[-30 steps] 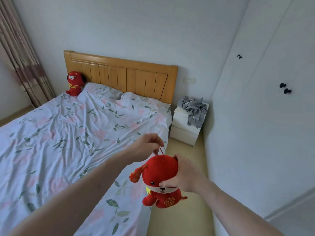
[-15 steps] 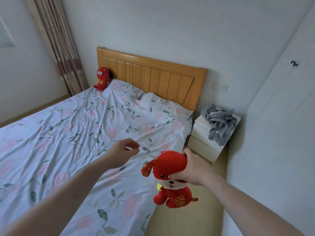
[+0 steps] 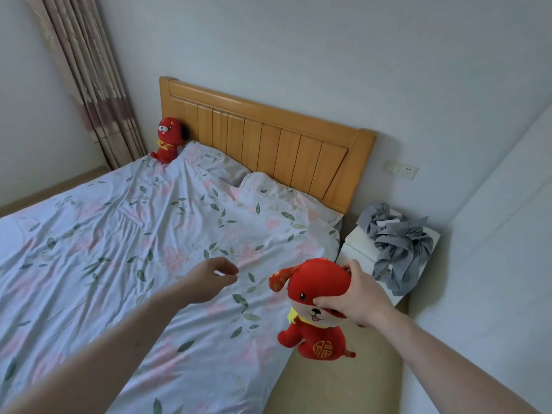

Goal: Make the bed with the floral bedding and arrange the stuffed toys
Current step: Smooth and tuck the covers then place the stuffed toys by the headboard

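Observation:
My right hand (image 3: pixel 360 297) grips a red stuffed dog (image 3: pixel 313 312) by its head, holding it in the air beside the bed's right edge. My left hand (image 3: pixel 209 279) hovers over the floral cover (image 3: pixel 125 252) with loosely curled fingers and holds nothing. The cover lies spread over the bed, wrinkled, and reaches up over two pillows (image 3: pixel 268 186) at the wooden headboard (image 3: pixel 268 138). A second red stuffed dog (image 3: pixel 168 140) sits upright at the far left corner of the bed, leaning on the headboard.
A white nightstand (image 3: pixel 361 252) with a crumpled grey cloth (image 3: pixel 394 246) on it stands right of the bed. A white wardrobe wall (image 3: pixel 493 264) closes the narrow aisle on the right. Curtains (image 3: pixel 89 79) hang at the far left.
My left hand let go of the toy's string and moved left over the cover. The view turned and came closer to the headboard; my right hand kept its grip on the dog.

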`<state>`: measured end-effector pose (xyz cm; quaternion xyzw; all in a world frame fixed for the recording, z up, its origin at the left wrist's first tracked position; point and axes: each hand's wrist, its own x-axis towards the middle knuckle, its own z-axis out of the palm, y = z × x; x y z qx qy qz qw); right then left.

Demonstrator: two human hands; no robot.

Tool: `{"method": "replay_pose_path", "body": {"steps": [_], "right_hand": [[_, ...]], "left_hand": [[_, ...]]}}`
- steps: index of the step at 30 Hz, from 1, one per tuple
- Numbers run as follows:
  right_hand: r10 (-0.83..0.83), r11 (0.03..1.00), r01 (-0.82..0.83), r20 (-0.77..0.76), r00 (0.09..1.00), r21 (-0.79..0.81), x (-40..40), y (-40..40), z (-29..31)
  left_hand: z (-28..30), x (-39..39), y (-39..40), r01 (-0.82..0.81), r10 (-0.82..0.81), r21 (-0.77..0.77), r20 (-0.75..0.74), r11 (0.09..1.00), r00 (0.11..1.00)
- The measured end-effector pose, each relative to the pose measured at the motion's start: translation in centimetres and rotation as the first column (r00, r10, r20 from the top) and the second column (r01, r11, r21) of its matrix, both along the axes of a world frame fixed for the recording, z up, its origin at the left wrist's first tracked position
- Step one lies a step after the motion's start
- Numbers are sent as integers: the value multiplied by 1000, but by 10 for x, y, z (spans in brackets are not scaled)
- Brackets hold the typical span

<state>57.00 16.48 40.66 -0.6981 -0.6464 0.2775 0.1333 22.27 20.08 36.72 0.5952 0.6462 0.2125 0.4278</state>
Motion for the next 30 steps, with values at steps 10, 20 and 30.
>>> {"method": "replay_pose_path", "body": {"steps": [10,20,30], "right_hand": [[-98,995,98,-9,995,8,111,167,-28],[-120,992,120,-4,993,-48,247,369,-67],[-80,993,80,12,997,-83,279,526,-90]], "left_hand": [[-20,140,176,126,-124,-72,32,989,992],[-70,246,333,9,-14,-170,-28,985,1000],[-105,279,476,-7,-4,-213,-53,977,999]]}}
